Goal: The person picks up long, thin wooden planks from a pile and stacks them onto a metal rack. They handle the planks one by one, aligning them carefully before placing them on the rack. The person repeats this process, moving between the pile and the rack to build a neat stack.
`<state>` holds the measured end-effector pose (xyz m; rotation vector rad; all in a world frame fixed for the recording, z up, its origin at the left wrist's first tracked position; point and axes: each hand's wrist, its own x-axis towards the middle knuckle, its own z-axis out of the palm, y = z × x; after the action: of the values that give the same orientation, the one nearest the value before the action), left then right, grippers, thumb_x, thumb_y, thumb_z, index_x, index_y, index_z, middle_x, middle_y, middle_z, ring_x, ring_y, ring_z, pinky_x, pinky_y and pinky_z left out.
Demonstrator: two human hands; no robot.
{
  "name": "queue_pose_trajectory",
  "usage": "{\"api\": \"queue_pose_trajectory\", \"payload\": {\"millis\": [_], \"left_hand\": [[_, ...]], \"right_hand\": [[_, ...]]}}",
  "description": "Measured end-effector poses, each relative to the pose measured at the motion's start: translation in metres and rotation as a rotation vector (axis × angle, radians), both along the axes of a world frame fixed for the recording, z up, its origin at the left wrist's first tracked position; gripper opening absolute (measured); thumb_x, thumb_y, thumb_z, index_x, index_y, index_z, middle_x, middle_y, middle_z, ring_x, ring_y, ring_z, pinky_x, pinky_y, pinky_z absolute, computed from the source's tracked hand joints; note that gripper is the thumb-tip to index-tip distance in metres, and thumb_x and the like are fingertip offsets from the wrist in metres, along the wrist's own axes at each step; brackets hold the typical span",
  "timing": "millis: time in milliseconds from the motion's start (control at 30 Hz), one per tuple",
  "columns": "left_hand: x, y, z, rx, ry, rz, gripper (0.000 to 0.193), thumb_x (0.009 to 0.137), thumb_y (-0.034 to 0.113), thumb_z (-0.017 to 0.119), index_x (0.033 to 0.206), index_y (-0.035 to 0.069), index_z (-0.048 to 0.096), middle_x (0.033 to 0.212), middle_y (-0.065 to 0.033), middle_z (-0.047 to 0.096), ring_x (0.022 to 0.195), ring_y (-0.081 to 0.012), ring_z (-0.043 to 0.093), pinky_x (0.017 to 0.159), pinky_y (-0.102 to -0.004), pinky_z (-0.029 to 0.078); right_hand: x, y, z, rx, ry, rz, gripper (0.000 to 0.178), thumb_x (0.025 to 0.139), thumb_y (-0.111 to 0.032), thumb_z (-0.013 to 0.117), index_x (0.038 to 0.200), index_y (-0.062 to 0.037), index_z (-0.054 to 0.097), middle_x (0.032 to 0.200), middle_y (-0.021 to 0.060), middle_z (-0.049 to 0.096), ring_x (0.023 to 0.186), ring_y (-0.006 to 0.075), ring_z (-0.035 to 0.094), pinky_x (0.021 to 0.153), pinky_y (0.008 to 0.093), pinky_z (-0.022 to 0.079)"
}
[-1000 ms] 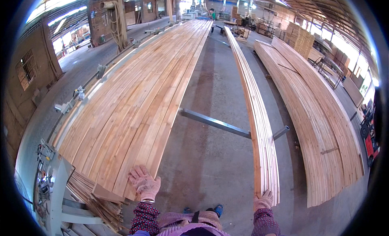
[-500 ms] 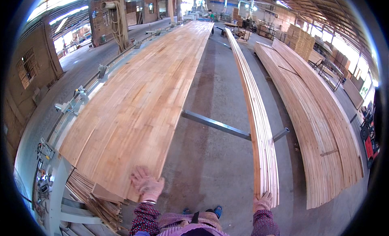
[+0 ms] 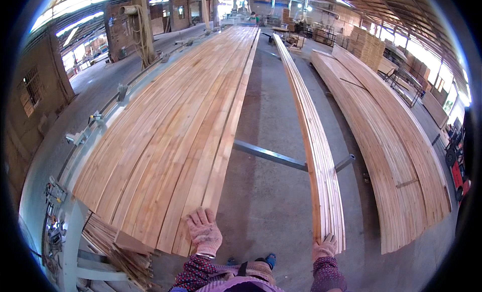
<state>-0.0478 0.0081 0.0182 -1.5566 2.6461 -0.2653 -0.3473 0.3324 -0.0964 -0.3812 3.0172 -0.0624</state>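
Both my hands wear pinkish work gloves. My left hand [image 3: 204, 233] lies with its fingers stretched out on the near end of the rightmost wooden strips of a long, wide layer of strips [image 3: 165, 141] on the machine bed to my left. Dark seams run between several of these strips, and a narrow gap sets the outermost strip apart. My right hand [image 3: 325, 247] closes over the near end of a narrow row of long wooden strips [image 3: 321, 161]. Its palm side is hidden.
A grey metal bar [image 3: 271, 155] runs under the narrow row. Farther right lies a broad stack of long boards [image 3: 381, 156]. Clamps [image 3: 78, 137] line the machine's left edge, and loose offcuts [image 3: 120, 252] are piled below its near end. Stacked lumber [image 3: 364, 48] stands farther back.
The wide layer now shows seams and a gap where strips looked tightly joined, and its right edge has shifted right. My left hand has moved right with it; my right hand stays nearly in place.
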Motion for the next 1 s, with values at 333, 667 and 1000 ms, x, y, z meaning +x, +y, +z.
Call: {"api": "queue_pose_trajectory", "payload": {"millis": [333,667,1000], "left_hand": [[0.000,-0.001,0.006,-0.015,0.039,-0.015,0.057,0.087,0.028,0.053,0.137,0.004,0.043,0.141,-0.0194,0.040,0.132,-0.0418,0.034,0.112,-0.0605,0.020],[0.007,0.001,0.017,0.034,0.196,-0.092,0.069,0.079,0.039,0.065,0.134,0.003,0.046,0.136,-0.0197,0.042,0.130,-0.0385,0.037,0.113,-0.0573,0.024],[0.094,-0.034,0.018,0.145,0.218,0.005,0.074,0.090,0.046,0.051,0.146,0.000,0.039,0.152,-0.0166,0.039,0.143,-0.0348,0.032,0.119,-0.0497,0.021]], "right_hand": [[-0.005,0.004,-0.015,-0.016,0.017,-0.003,0.088,0.081,-0.052,0.068,0.144,0.0009,0.036,0.146,0.0208,0.040,0.138,0.0371,0.036,0.117,0.0409,0.027],[0.011,-0.017,0.040,-0.023,-0.110,-0.063,0.075,0.083,-0.045,0.069,0.136,0.0010,0.043,0.145,0.0214,0.043,0.133,0.0359,0.042,0.113,0.0428,0.033],[0.144,-0.135,0.053,-0.783,-0.895,0.181,0.072,0.089,-0.038,0.067,0.145,0.0003,0.044,0.140,0.0178,0.054,0.131,0.0295,0.051,0.110,0.0386,0.038]]}}
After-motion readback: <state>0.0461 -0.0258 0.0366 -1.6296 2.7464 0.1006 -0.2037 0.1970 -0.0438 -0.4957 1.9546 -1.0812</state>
